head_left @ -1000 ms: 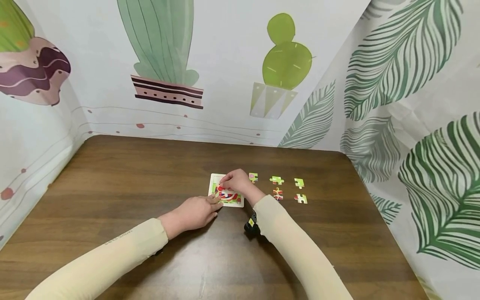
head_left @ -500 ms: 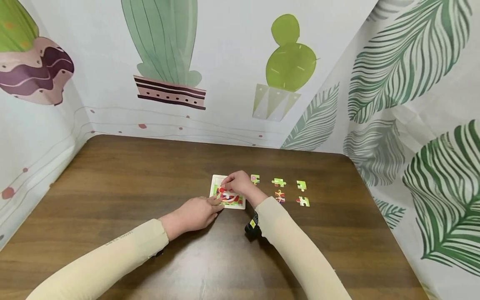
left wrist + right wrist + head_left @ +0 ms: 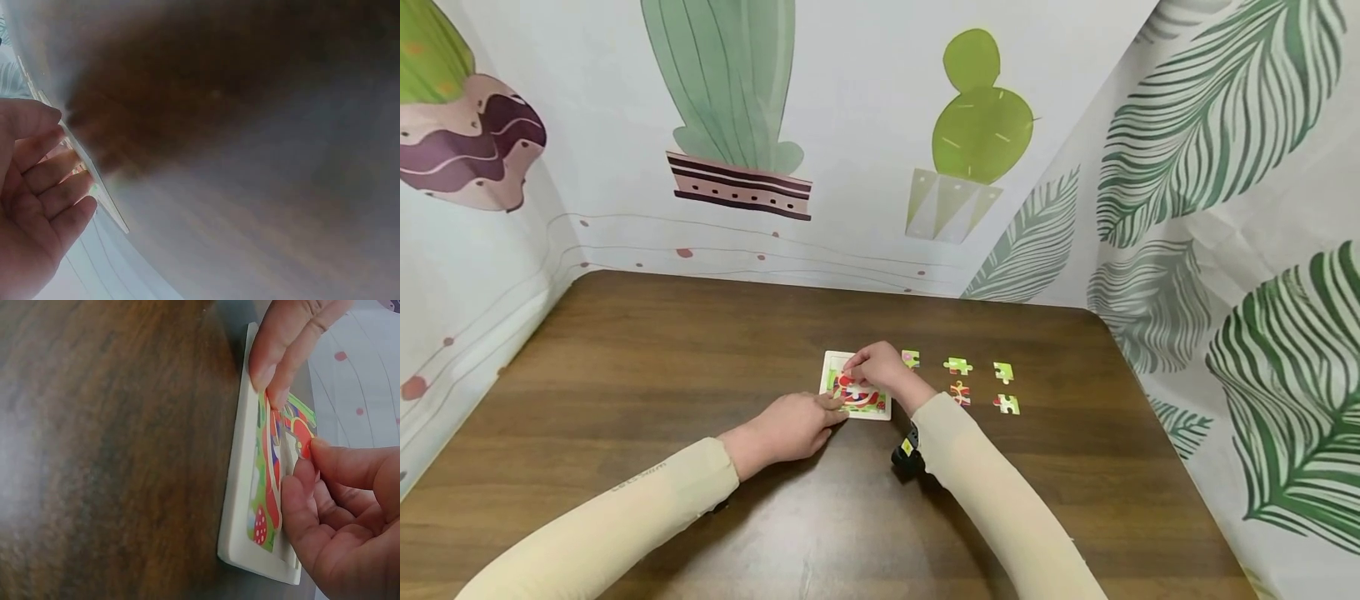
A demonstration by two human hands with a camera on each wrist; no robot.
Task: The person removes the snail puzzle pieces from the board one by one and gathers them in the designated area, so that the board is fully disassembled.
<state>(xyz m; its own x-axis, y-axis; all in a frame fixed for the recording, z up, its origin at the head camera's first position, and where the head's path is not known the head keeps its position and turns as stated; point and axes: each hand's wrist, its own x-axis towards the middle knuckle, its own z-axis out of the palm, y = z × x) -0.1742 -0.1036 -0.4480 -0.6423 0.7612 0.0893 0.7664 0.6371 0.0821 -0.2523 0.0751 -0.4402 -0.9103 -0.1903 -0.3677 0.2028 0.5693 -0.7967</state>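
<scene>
A small jigsaw puzzle in a white frame (image 3: 235, 481) lies on the table, its lower part filled with red, green and purple picture pieces. My left hand (image 3: 797, 425) rests its fingertips on the frame's near left corner, the fingers fairly straight. Thumb and fingers of my right hand (image 3: 882, 367) pinch a puzzle piece (image 3: 302, 436) with red and green print. In the right wrist view that piece is tilted over the frame, beside the fitted pieces; whether it touches them is hard to tell. The fingers hide part of the frame's upper area.
Right of the frame lie several loose pieces: a pink-and-green piece (image 3: 911, 358), a green piece (image 3: 957, 366), a green corner piece (image 3: 1003, 372), a red-and-yellow piece (image 3: 960, 393) and another green one (image 3: 1007, 404). The brown table (image 3: 700, 333) meets a printed wall (image 3: 850, 167) behind.
The head view has shifted slightly. Both hands stay at the frame, the right still pinching the puzzle piece with only tiny movement; the loose pieces lie as before.
</scene>
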